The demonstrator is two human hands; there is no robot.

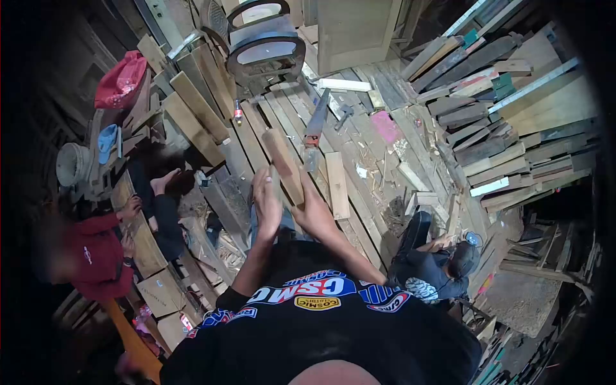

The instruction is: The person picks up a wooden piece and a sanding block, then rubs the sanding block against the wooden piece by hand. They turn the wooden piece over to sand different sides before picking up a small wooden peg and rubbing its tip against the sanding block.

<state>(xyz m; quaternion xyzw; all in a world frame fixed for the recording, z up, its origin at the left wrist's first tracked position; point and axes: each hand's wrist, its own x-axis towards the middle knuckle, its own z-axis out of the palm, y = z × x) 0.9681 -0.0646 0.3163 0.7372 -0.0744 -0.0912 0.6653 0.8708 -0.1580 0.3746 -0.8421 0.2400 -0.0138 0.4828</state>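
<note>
A short, thick wooden block tilts up in front of me, above the plank floor. My right hand grips its near end, with fingers along the right side and the thumb at the lower edge. Just left of the block, my left hand is open, its fingers stretched out and the palm turned toward the wood. Beyond the block lies a handsaw with an orange-brown handle. Another wooden piece rests on the planks to the right of my right hand.
A hammer and a small bottle are farther out, near a dark chair. Timber stacks line the right side. One person in a red top sits at left; another person sits low at right.
</note>
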